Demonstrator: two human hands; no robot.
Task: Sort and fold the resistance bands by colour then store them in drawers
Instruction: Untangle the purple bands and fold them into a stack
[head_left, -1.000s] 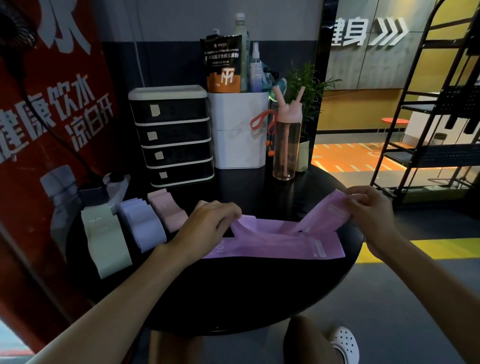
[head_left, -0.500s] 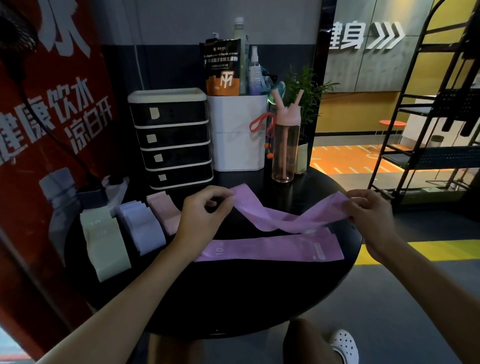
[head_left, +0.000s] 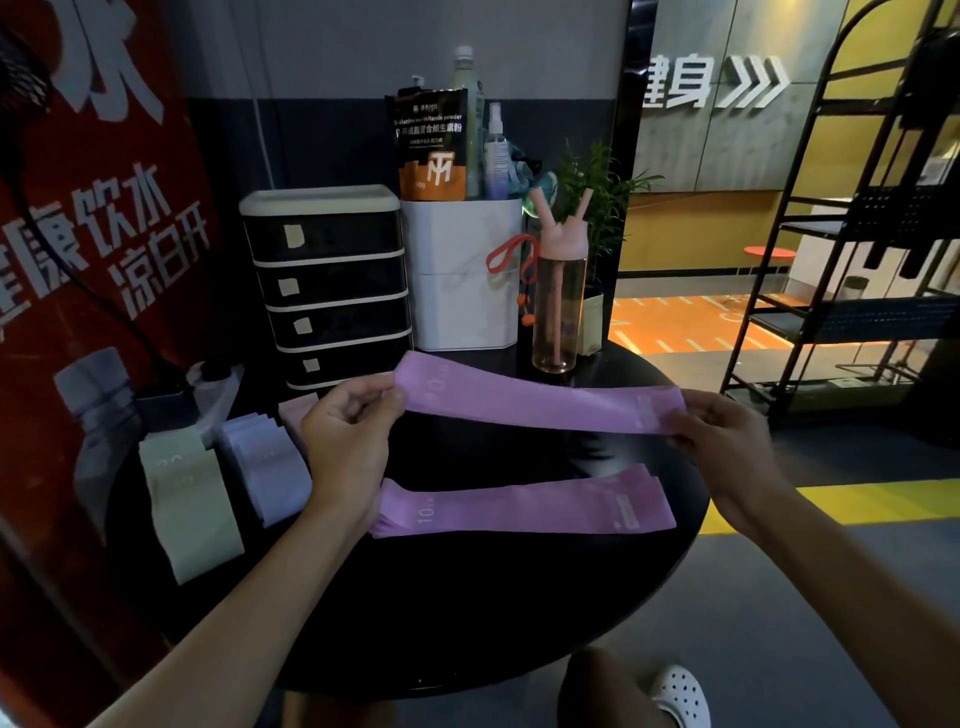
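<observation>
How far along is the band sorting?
Done: green stack, lavender stack and pale pink stack sit sorted at the left of the table. In hand: left hand and right hand pinch the ends of one purple band, held flat above the purple pile lying unfolded. Left: fold the purples, then store everything; the drawer unit looks shut.

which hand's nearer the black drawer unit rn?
Left. The left hand pinches one end of the purple band just in front of the drawer unit; the right hand holds the other end, well off to the unit's right.
</observation>
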